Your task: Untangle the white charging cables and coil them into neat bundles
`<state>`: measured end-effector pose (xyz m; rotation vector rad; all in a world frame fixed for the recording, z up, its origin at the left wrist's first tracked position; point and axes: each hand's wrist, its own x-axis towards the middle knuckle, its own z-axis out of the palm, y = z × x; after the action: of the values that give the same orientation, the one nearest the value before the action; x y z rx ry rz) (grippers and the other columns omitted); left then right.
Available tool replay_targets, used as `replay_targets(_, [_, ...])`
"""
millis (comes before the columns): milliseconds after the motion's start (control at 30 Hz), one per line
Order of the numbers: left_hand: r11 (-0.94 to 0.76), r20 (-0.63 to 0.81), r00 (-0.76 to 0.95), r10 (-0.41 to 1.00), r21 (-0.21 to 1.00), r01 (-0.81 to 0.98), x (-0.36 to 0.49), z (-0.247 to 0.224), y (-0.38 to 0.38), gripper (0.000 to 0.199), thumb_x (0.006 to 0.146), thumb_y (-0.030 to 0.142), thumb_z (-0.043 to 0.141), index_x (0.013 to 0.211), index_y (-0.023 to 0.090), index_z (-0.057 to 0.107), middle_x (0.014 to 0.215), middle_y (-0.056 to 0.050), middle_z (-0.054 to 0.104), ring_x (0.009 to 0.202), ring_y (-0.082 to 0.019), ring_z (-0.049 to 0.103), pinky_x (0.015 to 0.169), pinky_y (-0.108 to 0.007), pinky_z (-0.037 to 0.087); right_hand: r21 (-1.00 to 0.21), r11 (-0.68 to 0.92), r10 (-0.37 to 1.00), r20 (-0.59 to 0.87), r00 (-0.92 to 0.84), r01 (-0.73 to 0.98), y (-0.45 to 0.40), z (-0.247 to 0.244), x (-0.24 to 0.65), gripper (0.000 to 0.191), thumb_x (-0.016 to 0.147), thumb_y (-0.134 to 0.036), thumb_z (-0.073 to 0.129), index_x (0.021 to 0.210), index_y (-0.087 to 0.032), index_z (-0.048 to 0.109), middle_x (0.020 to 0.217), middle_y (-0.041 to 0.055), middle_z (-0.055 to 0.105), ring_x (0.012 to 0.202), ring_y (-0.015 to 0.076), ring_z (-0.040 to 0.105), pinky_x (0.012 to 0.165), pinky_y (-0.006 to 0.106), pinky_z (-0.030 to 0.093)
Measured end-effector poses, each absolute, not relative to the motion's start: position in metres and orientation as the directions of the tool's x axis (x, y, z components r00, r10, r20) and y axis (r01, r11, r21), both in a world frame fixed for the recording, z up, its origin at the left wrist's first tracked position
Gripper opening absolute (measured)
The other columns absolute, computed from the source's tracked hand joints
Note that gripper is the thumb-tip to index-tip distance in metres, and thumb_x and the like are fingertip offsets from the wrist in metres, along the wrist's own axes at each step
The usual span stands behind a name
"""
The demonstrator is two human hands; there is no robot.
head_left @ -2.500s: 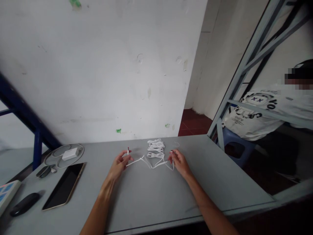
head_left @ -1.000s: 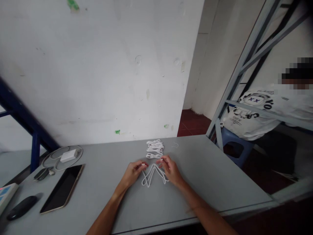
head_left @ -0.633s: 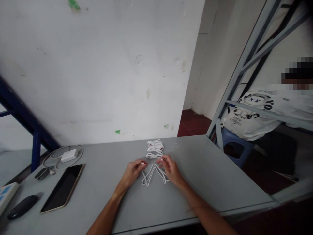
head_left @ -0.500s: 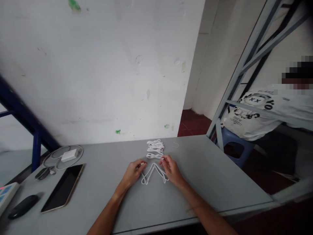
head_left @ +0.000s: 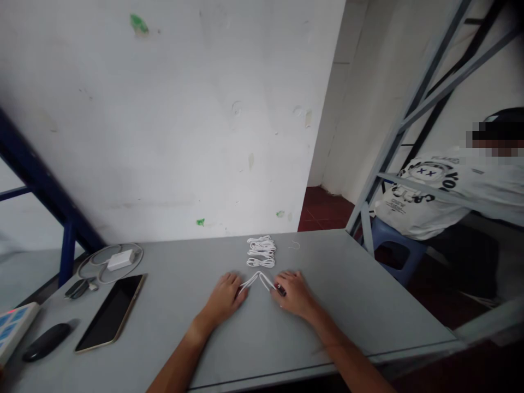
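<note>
A white cable (head_left: 259, 274) lies bent in an upside-down V on the grey table, its two sides running into my hands. My left hand (head_left: 229, 295) is closed over the cable's left part, palm down at the table. On the other side, my right hand (head_left: 291, 292) closes round the right part, with a small dark and shiny piece showing at its fingers. Just beyond the bend, several bundled white cables (head_left: 261, 251) lie in a stack. The cable ends are hidden under my fingers.
At the left are a tablet (head_left: 110, 312), a black mouse (head_left: 47, 342), a white adapter (head_left: 120, 260) with a coiled cable, and a white device (head_left: 16, 327). A thin white strand (head_left: 295, 245) lies behind on the right. A person (head_left: 442, 191) sits beyond the metal frame.
Both hands have gone from pinching the cable ends to covering the cable's two looped sides. The view has shifted slightly. The bundles have stayed in place.
</note>
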<state>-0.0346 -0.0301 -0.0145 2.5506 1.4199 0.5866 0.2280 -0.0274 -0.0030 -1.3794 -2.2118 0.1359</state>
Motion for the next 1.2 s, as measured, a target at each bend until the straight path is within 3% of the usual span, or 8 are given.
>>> replay_targets(133, [-0.537,0.271,0.467,0.842,0.33,0.776,-0.067,-0.019,-0.036,0.044,0.107,0.053,0.039,0.087,0.022,0.063,0.098,-0.01,0.066,0.093,-0.027,0.057,0.089,-0.042,0.046,-0.266,0.495,0.848,0.357,-0.392,0.827,-0.032,-0.003,0.249,0.022,0.078,-0.045,0.057,0.067,-0.026,0.06,0.074,0.0021,0.065,0.077,0.0253,0.057,0.074,0.037,0.031])
replay_targets(400, [-0.444,0.272,0.362,0.892,0.374,0.814,-0.101,-0.024,-0.039,0.047,0.104,0.061,0.041,0.087,0.022,0.06,0.096,-0.009,0.065,0.09,-0.026,0.058,0.084,-0.04,0.048,-0.306,0.525,0.843,0.315,-0.437,0.794,-0.018,-0.016,0.283,0.039,0.072,-0.059,0.061,0.055,-0.024,0.052,0.066,0.0002,0.063,0.063,0.0205,0.056,0.068,0.033,0.032])
replay_targets(533, [-0.369,0.28,0.288,0.916,0.3,0.88,-0.099,-0.029,-0.033,0.046,0.107,0.054,0.037,0.085,0.022,0.061,0.096,-0.009,0.066,0.093,-0.027,0.059,0.088,-0.041,0.049,-0.355,0.4,0.887,0.383,-0.259,0.845,-0.004,-0.029,0.29,0.045,0.083,-0.052,0.047,0.048,-0.023,0.049,0.054,-0.0009,0.059,0.053,0.0167,0.053,0.058,0.028,0.03])
replay_targets(667, [-0.274,0.302,0.201,0.932,0.226,0.935,-0.101,-0.033,-0.028,0.042,0.107,0.047,0.038,0.084,0.023,0.063,0.094,-0.009,0.067,0.093,-0.027,0.061,0.09,-0.042,0.049,-0.368,0.135,0.898,0.438,0.043,0.92,0.007,-0.039,0.304,0.044,0.078,-0.046,0.052,0.04,-0.022,0.045,0.042,-0.0014,0.052,0.044,0.0141,0.045,0.052,0.027,0.025])
replay_targets(867, [-0.192,0.328,0.102,0.939,0.255,0.948,-0.124,-0.035,-0.02,0.05,0.108,0.046,0.03,0.074,0.024,0.059,0.082,-0.009,0.067,0.083,-0.027,0.062,0.089,-0.044,0.049,-0.422,-0.184,0.778,0.489,0.394,0.888,0.009,-0.037,0.346,0.03,0.075,-0.026,0.047,0.046,-0.022,0.055,0.05,0.0064,0.059,0.049,0.0191,0.048,0.053,0.031,0.02])
replay_targets(1000, [-0.174,0.385,0.051,0.922,0.292,0.94,-0.136,-0.042,-0.015,0.052,0.109,0.036,0.024,0.073,0.024,0.059,0.077,-0.01,0.067,0.076,-0.027,0.063,0.087,-0.045,0.048,-0.515,-0.252,0.704,0.483,0.52,0.819,0.006,-0.034,0.365,0.029,0.075,-0.026,0.045,0.048,-0.023,0.057,0.054,0.0081,0.06,0.054,0.0225,0.052,0.055,0.032,0.024])
replay_targets(1200, [-0.087,0.448,0.03,0.893,0.106,0.991,-0.143,-0.054,-0.01,0.051,0.108,0.036,0.026,0.078,0.019,0.064,0.074,-0.014,0.069,0.077,-0.029,0.065,0.085,-0.046,0.048,-0.802,-0.153,0.513,0.435,0.74,0.578,0.009,-0.032,0.377,0.028,0.078,-0.032,0.043,0.055,-0.022,0.056,0.069,0.0131,0.064,0.072,0.0278,0.06,0.063,0.037,0.037])
